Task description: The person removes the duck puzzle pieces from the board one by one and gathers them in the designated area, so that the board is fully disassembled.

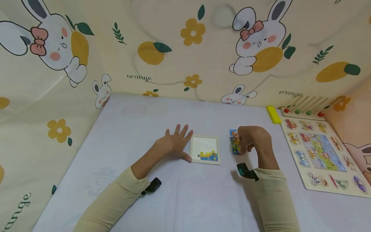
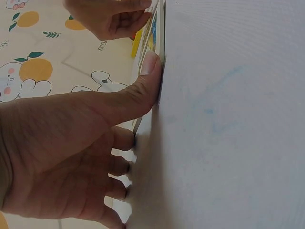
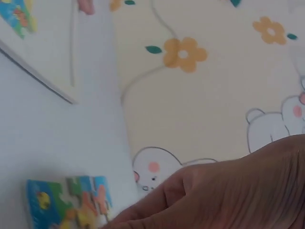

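A square puzzle tray point(image 1: 204, 137) with a pale rim lies mid-table. A few joined jigsaw pieces point(image 1: 209, 156), blue and yellow, fill its lower right part. My left hand point(image 1: 174, 143) is spread flat at the tray's left side, its thumb point(image 2: 150, 64) against the edge and its fingertips on the table. To the right of the tray is a cluster of colourful jigsaw pieces point(image 1: 234, 141), some overlapping in the right wrist view. Over their right side, my right hand point(image 1: 253, 140) is bent down with fingers curled; I cannot tell whether it pinches a piece.
On the right lies a large picture puzzle board point(image 1: 305, 178) with vehicles and toys. Behind it is a wooden rack point(image 1: 311, 115) with red and green beads. A yellow block point(image 1: 273, 115) lies by the board's far left corner. A patterned cloth wall point(image 1: 174, 71) rises behind the table.
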Demonstrator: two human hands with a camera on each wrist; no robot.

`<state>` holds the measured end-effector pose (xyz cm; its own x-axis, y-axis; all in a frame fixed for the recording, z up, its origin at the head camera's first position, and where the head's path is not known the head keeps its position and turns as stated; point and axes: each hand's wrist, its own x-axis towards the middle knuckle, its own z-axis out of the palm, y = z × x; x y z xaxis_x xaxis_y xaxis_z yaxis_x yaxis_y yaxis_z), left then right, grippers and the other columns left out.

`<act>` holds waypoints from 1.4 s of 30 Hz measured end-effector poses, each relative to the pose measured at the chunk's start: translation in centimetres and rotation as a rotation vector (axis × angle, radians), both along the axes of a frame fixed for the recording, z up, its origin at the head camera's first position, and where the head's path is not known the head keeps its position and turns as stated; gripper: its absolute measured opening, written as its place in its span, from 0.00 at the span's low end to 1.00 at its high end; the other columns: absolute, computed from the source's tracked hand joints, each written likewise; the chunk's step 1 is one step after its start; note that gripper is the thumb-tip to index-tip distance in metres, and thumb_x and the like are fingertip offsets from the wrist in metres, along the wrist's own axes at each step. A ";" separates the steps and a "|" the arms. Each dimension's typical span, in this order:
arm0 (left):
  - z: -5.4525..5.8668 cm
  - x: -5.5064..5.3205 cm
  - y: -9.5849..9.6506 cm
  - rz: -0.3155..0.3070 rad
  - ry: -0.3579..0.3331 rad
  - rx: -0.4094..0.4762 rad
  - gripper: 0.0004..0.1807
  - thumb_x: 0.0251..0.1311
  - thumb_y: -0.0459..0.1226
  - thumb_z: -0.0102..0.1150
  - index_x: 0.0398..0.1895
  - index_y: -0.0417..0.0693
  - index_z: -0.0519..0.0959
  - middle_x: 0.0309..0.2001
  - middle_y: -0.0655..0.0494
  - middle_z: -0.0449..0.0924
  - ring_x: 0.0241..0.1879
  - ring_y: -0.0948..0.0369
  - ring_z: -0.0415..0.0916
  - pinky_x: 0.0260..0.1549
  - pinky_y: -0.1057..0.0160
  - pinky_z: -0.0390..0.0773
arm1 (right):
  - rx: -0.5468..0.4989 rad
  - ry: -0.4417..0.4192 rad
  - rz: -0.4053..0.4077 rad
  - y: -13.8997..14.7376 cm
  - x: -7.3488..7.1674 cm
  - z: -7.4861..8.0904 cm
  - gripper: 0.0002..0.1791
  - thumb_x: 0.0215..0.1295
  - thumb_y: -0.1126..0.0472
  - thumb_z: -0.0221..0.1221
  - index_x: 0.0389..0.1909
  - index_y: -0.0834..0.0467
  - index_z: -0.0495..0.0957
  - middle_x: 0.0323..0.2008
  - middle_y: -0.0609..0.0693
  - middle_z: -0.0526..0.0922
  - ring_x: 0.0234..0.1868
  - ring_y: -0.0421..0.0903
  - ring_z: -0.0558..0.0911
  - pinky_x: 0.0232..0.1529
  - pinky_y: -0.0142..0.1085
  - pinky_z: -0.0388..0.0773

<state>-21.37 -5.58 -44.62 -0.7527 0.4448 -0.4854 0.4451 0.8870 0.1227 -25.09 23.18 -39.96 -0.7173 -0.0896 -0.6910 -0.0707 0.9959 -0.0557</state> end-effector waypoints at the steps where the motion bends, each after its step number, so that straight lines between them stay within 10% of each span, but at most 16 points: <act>1: 0.0 0.0 0.0 -0.001 0.000 0.000 0.64 0.59 0.67 0.65 0.87 0.53 0.38 0.87 0.47 0.26 0.86 0.41 0.27 0.79 0.31 0.48 | 0.026 -0.010 -0.007 -0.2 0.0 -0.1 0.20 0.53 0.59 0.80 0.40 0.60 0.80 0.26 0.50 0.82 0.30 0.45 0.80 0.33 0.36 0.73; 31: 0.0 0.1 -0.1 0.005 0.008 0.006 0.64 0.59 0.67 0.65 0.87 0.53 0.39 0.87 0.47 0.27 0.86 0.42 0.27 0.80 0.31 0.48 | 0.078 -0.017 -0.037 -1.8 0.1 -0.2 0.30 0.54 0.57 0.79 0.52 0.64 0.76 0.21 0.49 0.80 0.26 0.43 0.80 0.33 0.35 0.72; 42: 0.0 0.1 0.1 0.013 -0.001 0.000 0.64 0.59 0.67 0.66 0.87 0.53 0.39 0.87 0.47 0.27 0.86 0.41 0.27 0.80 0.31 0.48 | -0.095 0.067 0.098 -1.6 1.0 1.5 0.09 0.61 0.58 0.71 0.32 0.58 0.83 0.22 0.49 0.82 0.27 0.44 0.79 0.32 0.36 0.71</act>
<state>-21.32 -5.51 -44.59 -0.7578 0.4352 -0.4862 0.4333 0.8927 0.1237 -24.07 21.54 -38.49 -0.7459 -0.2241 -0.6272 -0.1740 0.9746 -0.1412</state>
